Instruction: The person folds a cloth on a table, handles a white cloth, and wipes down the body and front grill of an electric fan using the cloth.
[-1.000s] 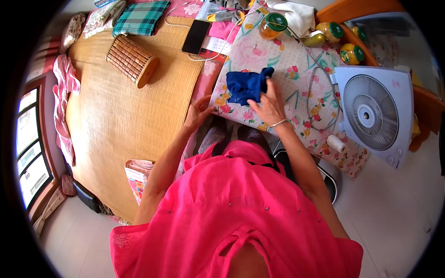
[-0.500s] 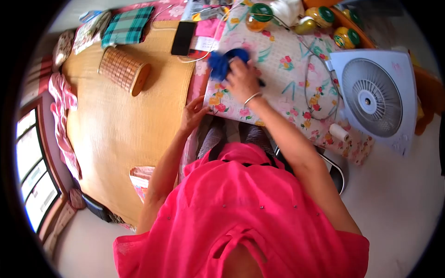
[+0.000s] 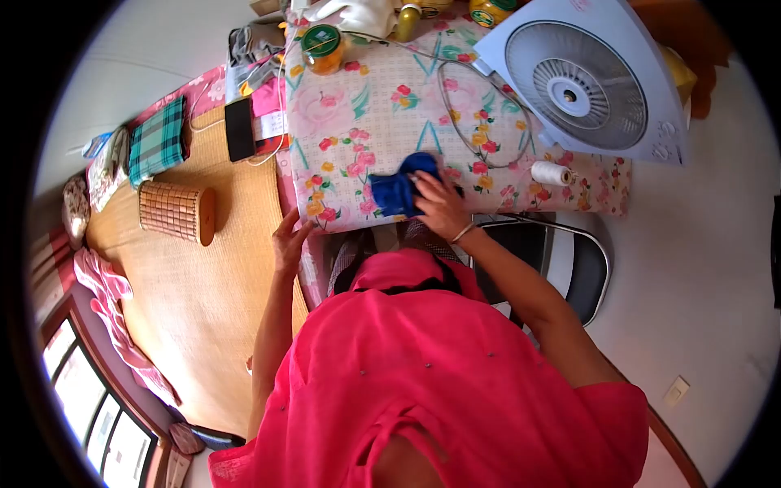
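Observation:
A crumpled dark blue cloth (image 3: 394, 193) lies on the flowered tablecloth (image 3: 366, 102), close to the table's near edge. My right hand (image 3: 442, 208) rests on the cloth's right side with its fingers curled into it. Part of the cloth is hidden under those fingers. At the table's near left corner is my left hand (image 3: 290, 241), fingers apart, fingertips at the tablecloth's edge and holding nothing.
A fan (image 3: 569, 89) and a white thread spool (image 3: 551, 173) occupy the table's right, beside a looped cable (image 3: 443, 89). A green-lidded jar (image 3: 322, 50) stands far left. Leftward are a phone (image 3: 239, 130), a woven bamboo pillow (image 3: 175, 213) and a mat (image 3: 187, 309). A chair (image 3: 586, 268) stands right.
My right hand and the blue cloth have moved right and toward the near edge of the table. My left hand stays by the corner. The camera view has shifted.

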Available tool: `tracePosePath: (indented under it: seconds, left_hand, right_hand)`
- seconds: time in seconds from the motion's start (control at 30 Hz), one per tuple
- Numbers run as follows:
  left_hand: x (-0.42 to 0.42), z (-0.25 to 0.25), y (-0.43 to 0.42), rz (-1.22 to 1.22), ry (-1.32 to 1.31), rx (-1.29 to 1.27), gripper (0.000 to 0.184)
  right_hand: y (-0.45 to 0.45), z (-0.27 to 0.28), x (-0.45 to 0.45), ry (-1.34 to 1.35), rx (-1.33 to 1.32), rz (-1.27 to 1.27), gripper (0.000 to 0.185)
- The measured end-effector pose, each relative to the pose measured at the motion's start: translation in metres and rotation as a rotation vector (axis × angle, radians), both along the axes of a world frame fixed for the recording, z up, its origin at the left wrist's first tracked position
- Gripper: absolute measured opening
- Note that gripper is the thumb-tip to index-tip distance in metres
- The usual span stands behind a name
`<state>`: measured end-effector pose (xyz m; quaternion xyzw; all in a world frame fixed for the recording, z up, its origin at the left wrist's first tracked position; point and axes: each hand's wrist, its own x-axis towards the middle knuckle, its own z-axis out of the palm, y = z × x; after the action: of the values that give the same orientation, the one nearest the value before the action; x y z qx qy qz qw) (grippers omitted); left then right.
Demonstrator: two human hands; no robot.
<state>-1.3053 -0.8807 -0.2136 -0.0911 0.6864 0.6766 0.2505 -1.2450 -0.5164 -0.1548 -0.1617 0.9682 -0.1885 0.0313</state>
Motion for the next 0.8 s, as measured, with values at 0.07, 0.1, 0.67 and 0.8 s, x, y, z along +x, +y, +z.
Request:
tracePosePath:
  seconds: [0.07, 0.1, 0.67, 0.8]
  left_hand:
    - [-0.001, 0.004, 0.002, 0.01, -0.015, -0.007, 0.049]
    - [-0.001, 0.005, 0.002, 0.017, -0.022, -0.012, 0.049]
    - [-0.047, 0.003, -0.014, -0.367, 0.301, -0.631, 0.053]
    - [-0.073, 0.056, 0.021, -0.189, 0.6, -0.716, 0.033]
  right_hand:
    - [0.031, -0.003, 0.014, 0.03, -0.005, -0.124, 0.029]
    - [0.044, -0.004, 0.018, 0.041, -0.031, -0.186, 0.03]
    - [0.049, 0.009, -0.048, -0.011, 0.056, -0.08, 0.021]
    - [0.07, 0.03, -0.047, -0.045, -0.063, -0.085, 0.03]
